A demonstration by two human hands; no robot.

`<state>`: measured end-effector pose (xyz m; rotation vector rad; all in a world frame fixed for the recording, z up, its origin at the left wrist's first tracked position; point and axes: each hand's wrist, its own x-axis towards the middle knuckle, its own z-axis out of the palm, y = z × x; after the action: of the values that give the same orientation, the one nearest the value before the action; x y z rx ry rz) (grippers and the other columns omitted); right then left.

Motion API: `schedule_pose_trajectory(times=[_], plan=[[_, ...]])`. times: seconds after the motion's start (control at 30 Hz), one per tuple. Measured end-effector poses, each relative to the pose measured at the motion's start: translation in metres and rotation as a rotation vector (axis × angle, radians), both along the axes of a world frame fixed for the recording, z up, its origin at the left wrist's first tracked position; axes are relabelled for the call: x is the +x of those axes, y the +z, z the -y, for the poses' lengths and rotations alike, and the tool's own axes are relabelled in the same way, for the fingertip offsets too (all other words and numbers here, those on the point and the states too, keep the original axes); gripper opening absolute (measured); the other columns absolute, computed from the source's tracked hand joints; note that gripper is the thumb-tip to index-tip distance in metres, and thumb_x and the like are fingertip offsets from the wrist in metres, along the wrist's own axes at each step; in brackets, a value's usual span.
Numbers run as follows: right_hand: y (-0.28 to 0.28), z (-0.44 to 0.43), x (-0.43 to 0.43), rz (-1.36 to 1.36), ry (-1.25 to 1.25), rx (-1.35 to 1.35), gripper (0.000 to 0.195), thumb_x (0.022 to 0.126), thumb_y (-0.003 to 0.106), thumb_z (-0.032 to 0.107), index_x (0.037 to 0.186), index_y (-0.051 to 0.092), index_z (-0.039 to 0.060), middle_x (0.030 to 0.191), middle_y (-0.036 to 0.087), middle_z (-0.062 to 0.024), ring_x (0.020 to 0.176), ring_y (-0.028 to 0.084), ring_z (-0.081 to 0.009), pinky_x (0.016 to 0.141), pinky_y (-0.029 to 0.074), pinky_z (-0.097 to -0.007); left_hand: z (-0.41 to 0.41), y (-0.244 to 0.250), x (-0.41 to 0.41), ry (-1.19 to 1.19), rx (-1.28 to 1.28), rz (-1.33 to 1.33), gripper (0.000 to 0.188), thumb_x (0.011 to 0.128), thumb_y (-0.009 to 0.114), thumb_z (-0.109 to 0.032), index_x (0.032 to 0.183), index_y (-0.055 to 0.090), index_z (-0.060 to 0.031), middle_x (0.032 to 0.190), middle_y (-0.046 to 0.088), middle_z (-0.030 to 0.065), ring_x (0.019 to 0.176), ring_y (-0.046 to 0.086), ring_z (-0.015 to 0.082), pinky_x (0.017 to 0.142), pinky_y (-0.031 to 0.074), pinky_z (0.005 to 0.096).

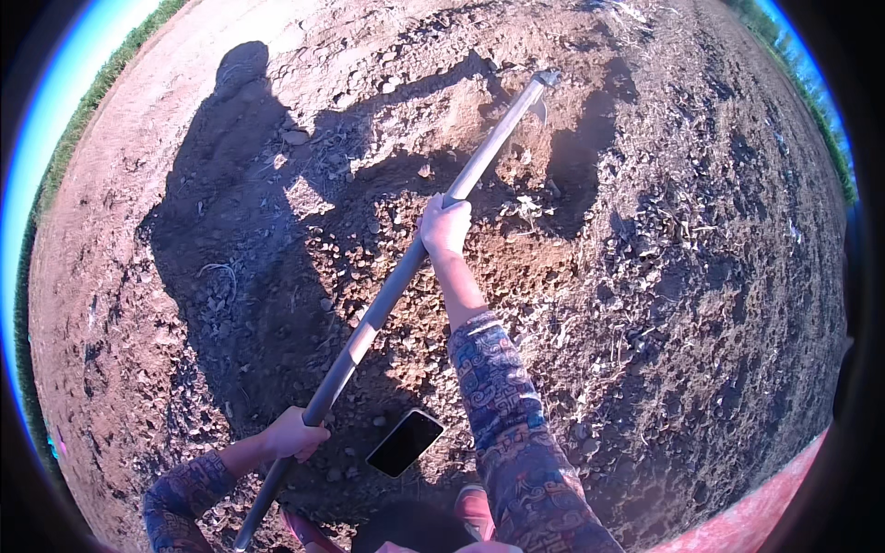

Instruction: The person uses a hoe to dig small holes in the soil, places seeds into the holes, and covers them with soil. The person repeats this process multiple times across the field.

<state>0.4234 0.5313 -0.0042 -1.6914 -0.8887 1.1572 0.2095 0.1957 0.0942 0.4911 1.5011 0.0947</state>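
Observation:
A long-handled hoe (390, 290) slants from the bottom left to the upper right. My left hand (297, 434) grips its pole near the lower end. Farther up the pole, about midway, my right hand (446, 225) is closed round it. The metal head (541, 104) at the far end is over the soil, with part of its blade showing below the pole; whether it touches the ground I cannot tell. A smartphone (405, 443) with a dark screen appears below the pole, between my forearms; what supports it is unclear.
Cloddy brown soil (664, 387) with dry plant bits spreads all round. My shoes (474, 510) show at the bottom edge. A pale weed or leaf clump (527, 209) lies below the hoe head. Shadows of a person and the pole fall ahead. Green growth (79, 131) borders the left.

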Motion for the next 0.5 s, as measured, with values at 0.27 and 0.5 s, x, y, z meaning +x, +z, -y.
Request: schedule_pose_trajectory(times=[0.27, 0.5], plan=[[0.015, 0.163, -0.060, -0.275, 0.075, -0.052, 0.030, 0.100, 0.057, 0.022, 0.105, 0.036, 0.0000, 0.069, 0.057, -0.0074, 0.049, 0.060, -0.0154, 0.044, 0.052, -0.0305, 0.150, 0.005, -0.066, -0.020, -0.166, -0.137, 0.022, 0.085, 0.072, -0.017, 0.071, 0.057, -0.0083, 0.056, 0.054, 0.0014, 0.046, 0.054, 0.0126, 0.044, 0.044, 0.0287], [0.092, 0.224, -0.063, -0.624, 0.231, -0.076, 0.038, 0.101, 0.055, 0.019, 0.115, 0.031, -0.0056, 0.075, 0.059, -0.0126, 0.057, 0.063, -0.0177, 0.049, 0.053, -0.0323, 0.206, 0.023, -0.107, -0.080, -0.161, -0.207, 0.018, 0.082, 0.071, -0.016, 0.070, 0.062, -0.0077, 0.059, 0.059, 0.0007, 0.051, 0.057, 0.0110, 0.050, 0.047, 0.0279]])
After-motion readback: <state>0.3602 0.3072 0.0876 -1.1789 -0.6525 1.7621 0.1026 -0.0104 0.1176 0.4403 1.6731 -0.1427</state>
